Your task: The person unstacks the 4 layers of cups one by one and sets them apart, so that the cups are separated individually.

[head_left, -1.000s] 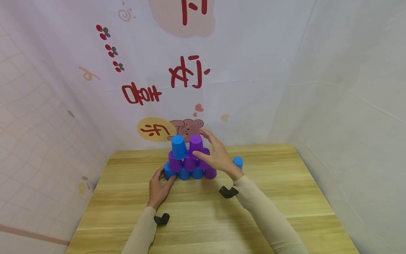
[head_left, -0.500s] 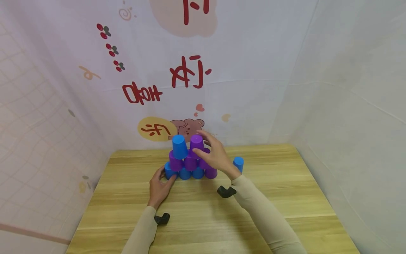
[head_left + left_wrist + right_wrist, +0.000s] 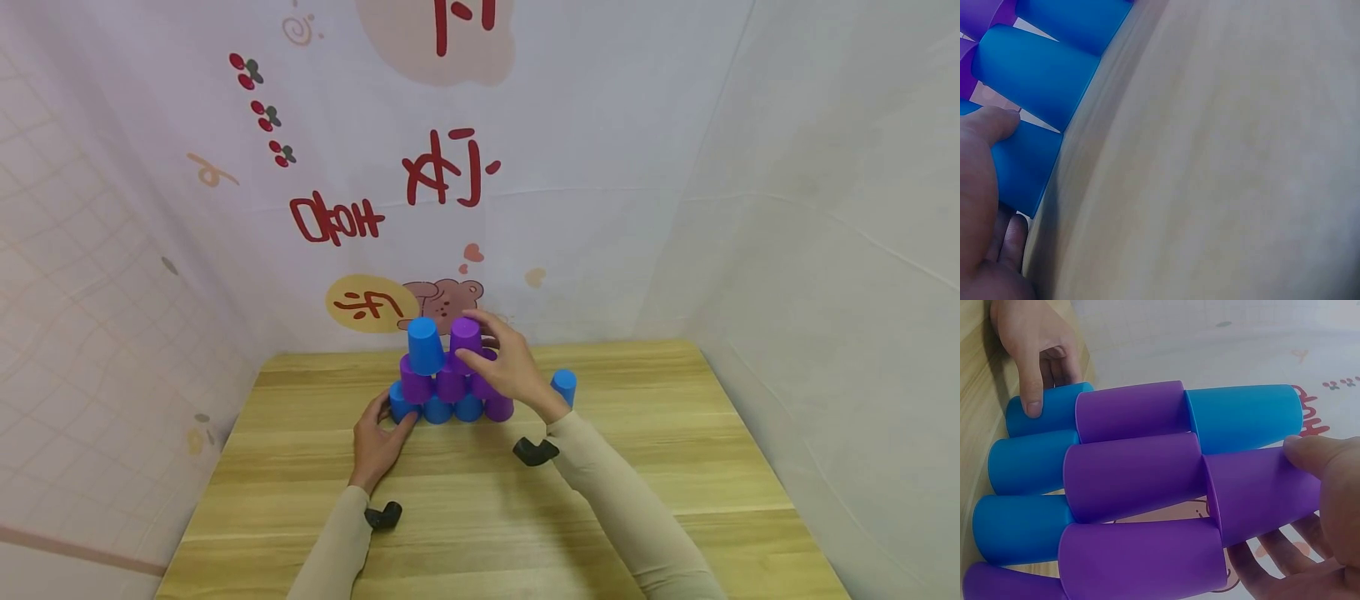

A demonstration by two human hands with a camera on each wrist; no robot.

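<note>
Blue and purple cups (image 3: 451,383), inverted, mostly stacked

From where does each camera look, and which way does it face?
Head: worn on the head, facing forward and down at the cup stack; left hand, right hand and sleeves show.
Left wrist: on that wrist, facing blue cups and the table; left hand partly shows.
Right wrist: on that wrist, facing the stack; both hands show.
Head and right wrist share the stack.
</note>
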